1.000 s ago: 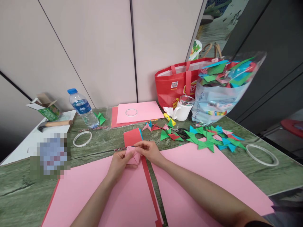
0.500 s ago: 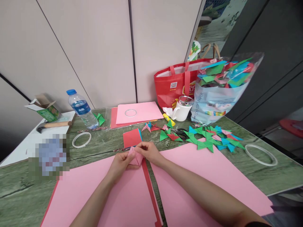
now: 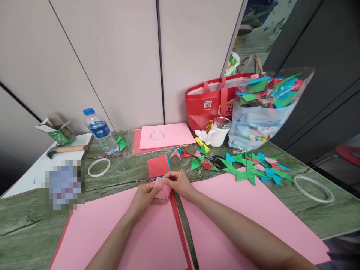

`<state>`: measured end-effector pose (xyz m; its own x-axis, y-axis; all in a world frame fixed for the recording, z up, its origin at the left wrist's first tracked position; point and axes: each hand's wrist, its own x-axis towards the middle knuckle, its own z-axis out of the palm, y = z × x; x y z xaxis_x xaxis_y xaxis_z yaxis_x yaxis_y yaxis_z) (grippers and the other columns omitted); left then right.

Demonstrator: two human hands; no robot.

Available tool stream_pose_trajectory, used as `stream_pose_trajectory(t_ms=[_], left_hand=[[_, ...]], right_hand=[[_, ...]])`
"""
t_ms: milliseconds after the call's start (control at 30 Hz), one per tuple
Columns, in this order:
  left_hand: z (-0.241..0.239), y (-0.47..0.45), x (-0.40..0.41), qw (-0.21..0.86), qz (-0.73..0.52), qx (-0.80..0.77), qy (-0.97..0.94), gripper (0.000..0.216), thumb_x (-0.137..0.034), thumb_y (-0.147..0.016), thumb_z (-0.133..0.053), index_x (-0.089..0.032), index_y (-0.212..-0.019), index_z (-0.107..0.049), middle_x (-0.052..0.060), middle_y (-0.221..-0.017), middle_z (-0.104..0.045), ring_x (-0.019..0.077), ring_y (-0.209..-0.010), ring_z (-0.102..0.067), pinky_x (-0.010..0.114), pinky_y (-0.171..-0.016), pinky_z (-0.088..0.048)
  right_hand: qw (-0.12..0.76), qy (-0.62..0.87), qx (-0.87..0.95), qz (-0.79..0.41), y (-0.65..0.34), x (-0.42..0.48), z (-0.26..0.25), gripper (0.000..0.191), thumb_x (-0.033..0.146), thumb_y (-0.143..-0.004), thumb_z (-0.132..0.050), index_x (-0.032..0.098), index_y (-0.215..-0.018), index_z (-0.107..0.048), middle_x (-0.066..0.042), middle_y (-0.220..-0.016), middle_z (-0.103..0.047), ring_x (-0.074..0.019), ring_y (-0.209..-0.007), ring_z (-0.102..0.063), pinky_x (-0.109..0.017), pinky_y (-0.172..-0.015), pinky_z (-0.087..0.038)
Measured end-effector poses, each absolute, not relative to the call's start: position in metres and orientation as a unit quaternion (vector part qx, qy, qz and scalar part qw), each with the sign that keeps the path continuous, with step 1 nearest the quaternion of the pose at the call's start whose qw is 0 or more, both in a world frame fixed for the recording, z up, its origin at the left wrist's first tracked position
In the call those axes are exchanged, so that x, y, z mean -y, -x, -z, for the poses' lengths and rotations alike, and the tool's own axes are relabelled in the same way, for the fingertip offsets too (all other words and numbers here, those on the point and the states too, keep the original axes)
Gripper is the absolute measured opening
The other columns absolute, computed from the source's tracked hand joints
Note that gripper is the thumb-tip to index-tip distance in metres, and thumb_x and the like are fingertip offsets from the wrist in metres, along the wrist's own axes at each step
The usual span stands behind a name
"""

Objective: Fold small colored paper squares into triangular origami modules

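Observation:
Both hands meet over the middle of the green table. My left hand [image 3: 144, 197] and my right hand [image 3: 178, 183] pinch a small folded pink paper piece [image 3: 161, 189] between their fingertips, just above a large pink sheet [image 3: 126, 232]. A second large pink sheet [image 3: 253, 213] lies under my right forearm. Right behind the hands is a small stack of red and blue paper squares [image 3: 158, 166]. A red strip [image 3: 180, 232] runs between the two pink sheets.
Folded green, blue, red and pink triangles [image 3: 253, 168] are scattered at the right, with scissors [image 3: 215, 160], a white mug [image 3: 218, 133], a clear bag of folded pieces [image 3: 261, 108] and a red bag [image 3: 208, 103]. A water bottle [image 3: 99, 131] and tape rings [image 3: 98, 167] [image 3: 313, 183] sit around.
The hands stay on the pink piece, and the fingers have shifted slightly as they press its folds. The view has tilted a little.

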<state>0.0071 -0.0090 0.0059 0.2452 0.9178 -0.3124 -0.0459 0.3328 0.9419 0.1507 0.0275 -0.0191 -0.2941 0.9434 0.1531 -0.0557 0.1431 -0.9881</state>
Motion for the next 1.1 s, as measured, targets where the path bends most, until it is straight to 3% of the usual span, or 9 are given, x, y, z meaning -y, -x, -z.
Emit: stream_pose_trajectory(t_ms=[367,533,1000,1100], left_hand=[[-0.008,-0.011,0.011,0.621,-0.385,-0.511,-0.453,0.032,-0.044,-0.057,-0.065,-0.013,-0.051,-0.061,-0.003,-0.05,-0.047,0.0117,-0.052,-0.047,0.03,-0.058,-0.051],[-0.004,-0.01,0.01,0.632,-0.383,-0.495,-0.457,0.032,-0.042,-0.061,-0.064,-0.013,-0.047,-0.058,-0.005,-0.046,-0.041,0.0099,-0.049,-0.044,0.032,-0.062,-0.051],[-0.004,-0.01,0.009,0.599,-0.382,-0.516,-0.477,0.038,-0.05,-0.057,-0.062,-0.013,-0.047,-0.059,-0.001,-0.05,-0.05,0.0139,-0.053,-0.05,0.027,-0.053,-0.049],[-0.005,-0.008,0.007,0.587,-0.4,-0.528,-0.466,0.037,-0.049,-0.056,-0.063,-0.013,-0.048,-0.058,-0.002,-0.048,-0.049,0.0124,-0.05,-0.048,0.026,-0.052,-0.048]], right_hand=[[0.459,0.357,0.619,-0.528,-0.15,-0.028,0.017,0.014,0.029,-0.07,-0.056,0.015,-0.069,-0.059,0.0,-0.067,-0.059,-0.0112,-0.062,-0.051,-0.023,-0.061,-0.041],[0.475,0.367,0.599,-0.53,-0.145,-0.028,0.016,0.012,0.025,-0.069,-0.055,0.016,-0.062,-0.055,0.002,-0.06,-0.053,-0.0095,-0.056,-0.046,-0.022,-0.056,-0.038],[0.495,0.404,0.582,-0.504,-0.138,-0.028,0.013,0.02,0.029,-0.068,-0.057,0.015,-0.054,-0.055,0.002,-0.053,-0.052,-0.0101,-0.051,-0.045,-0.022,-0.051,-0.038],[0.495,0.384,0.586,-0.514,-0.139,-0.029,0.013,0.02,0.034,-0.07,-0.055,0.016,-0.061,-0.058,0.0,-0.061,-0.056,-0.0119,-0.058,-0.05,-0.023,-0.057,-0.041]])
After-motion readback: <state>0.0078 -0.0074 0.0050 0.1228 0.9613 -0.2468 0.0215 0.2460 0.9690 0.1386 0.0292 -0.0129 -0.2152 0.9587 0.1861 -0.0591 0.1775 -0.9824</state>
